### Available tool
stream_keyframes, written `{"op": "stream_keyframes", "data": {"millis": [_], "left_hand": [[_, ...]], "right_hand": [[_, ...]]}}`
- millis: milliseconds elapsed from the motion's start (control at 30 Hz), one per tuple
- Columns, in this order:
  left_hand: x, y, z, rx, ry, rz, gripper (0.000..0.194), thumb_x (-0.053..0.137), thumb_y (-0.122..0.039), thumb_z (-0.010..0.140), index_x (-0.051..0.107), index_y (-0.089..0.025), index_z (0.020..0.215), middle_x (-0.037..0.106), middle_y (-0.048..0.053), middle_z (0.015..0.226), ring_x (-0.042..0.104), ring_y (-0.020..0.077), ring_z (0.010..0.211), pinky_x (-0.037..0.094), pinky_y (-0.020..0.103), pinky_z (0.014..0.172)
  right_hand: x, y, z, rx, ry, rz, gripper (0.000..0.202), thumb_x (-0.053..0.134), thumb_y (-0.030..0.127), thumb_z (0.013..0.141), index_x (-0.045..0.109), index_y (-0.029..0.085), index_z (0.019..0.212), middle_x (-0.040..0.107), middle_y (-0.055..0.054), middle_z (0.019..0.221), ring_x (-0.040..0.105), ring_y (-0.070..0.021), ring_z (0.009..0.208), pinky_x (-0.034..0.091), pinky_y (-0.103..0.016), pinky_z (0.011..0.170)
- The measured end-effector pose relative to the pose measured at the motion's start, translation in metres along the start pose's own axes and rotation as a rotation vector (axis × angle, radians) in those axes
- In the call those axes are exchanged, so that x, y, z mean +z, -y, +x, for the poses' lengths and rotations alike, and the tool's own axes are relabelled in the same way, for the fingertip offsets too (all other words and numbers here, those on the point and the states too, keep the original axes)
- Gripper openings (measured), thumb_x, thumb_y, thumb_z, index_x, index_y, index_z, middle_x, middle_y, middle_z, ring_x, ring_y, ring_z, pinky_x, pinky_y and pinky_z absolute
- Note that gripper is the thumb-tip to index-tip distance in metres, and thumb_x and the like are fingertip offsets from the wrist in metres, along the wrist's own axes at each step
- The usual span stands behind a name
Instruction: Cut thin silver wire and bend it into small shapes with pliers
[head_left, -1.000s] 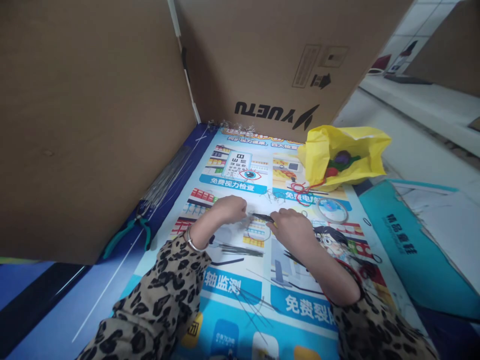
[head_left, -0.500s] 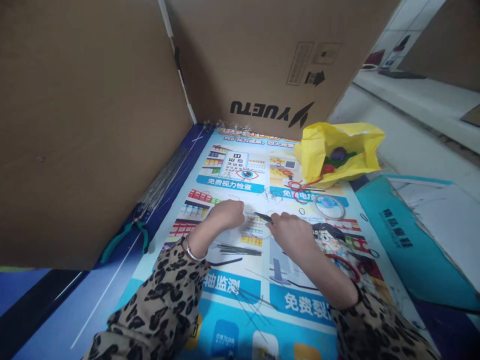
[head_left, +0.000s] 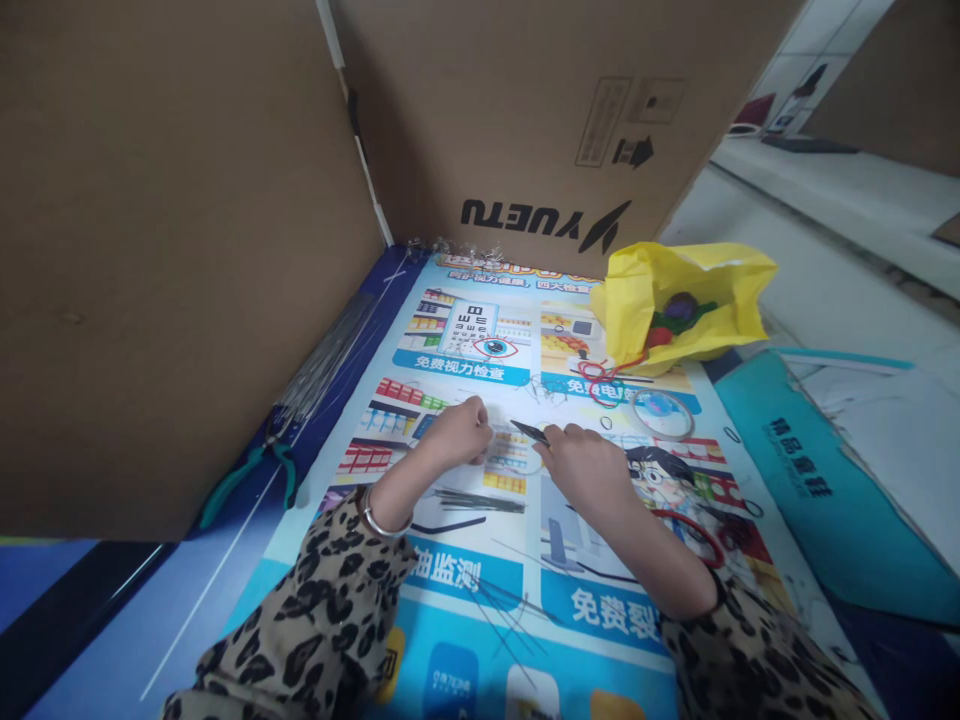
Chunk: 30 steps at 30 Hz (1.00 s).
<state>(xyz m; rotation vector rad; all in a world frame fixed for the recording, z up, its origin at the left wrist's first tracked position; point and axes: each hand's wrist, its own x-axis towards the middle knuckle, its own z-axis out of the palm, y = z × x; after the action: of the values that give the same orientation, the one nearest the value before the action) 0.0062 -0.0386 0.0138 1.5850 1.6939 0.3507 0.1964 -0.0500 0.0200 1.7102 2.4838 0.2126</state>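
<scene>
My right hand [head_left: 589, 465] is closed around a dark pointed tool [head_left: 529, 432], whose tip points left toward my other hand. My left hand [head_left: 461, 432] is closed in a pinch just left of that tip; what its fingers hold is too small to make out. Both hands are over a printed poster sheet [head_left: 529, 520]. Just below my left hand lies a bundle of short dark wires [head_left: 480, 501]. More thin wires [head_left: 502, 610] are scattered nearer to me. Small bent wire pieces [head_left: 546, 388] lie beyond the hands.
Cardboard panels [head_left: 480, 110] stand at the left and back. Teal-handled pliers [head_left: 259, 470] and long wires [head_left: 330, 350] lie at left. A yellow bag [head_left: 682, 310] with coloured items, a tape roll [head_left: 663, 414] and a teal box [head_left: 825, 490] are at right.
My left hand has turned slightly at the wrist, its knuckles now a little higher. My right hand and the tool have hardly moved. The view has shifted slightly.
</scene>
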Motion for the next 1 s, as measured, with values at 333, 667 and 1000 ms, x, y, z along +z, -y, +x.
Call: {"op": "stream_keyframes", "data": {"millis": [333,667,1000], "left_hand": [[0.009,-0.004,0.004,-0.058,0.093,-0.387,0.014,0.050,-0.026,0.074,0.052,-0.015,0.082,0.065,0.005,0.069,0.062,0.0134,0.052,0.041,0.017,0.040],[0.012,-0.010,0.002,-0.067,0.040,-0.477,0.013,0.059,-0.026,0.070,0.053,-0.015,0.070,0.062,0.001,0.055,0.055,0.0083,0.043,0.038,0.015,0.038],[0.010,-0.010,0.002,-0.096,0.108,-0.497,0.017,0.057,-0.026,0.072,0.058,-0.011,0.064,0.060,0.002,0.048,0.054,0.0083,0.040,0.039,0.017,0.040]], "right_hand": [[0.004,0.000,0.002,-0.002,-0.018,0.013,0.027,0.041,0.041,0.086,0.057,0.021,0.096,0.062,-0.008,0.083,0.059,-0.0214,0.075,0.035,-0.026,0.056],[0.000,0.002,0.000,-0.016,-0.042,0.035,0.028,0.039,0.043,0.087,0.056,0.022,0.096,0.062,-0.007,0.084,0.059,-0.0197,0.076,0.034,-0.025,0.056],[0.002,0.000,0.000,-0.004,-0.063,0.050,0.028,0.039,0.044,0.087,0.056,0.022,0.093,0.062,-0.005,0.081,0.060,-0.0199,0.074,0.032,-0.025,0.054]]}}
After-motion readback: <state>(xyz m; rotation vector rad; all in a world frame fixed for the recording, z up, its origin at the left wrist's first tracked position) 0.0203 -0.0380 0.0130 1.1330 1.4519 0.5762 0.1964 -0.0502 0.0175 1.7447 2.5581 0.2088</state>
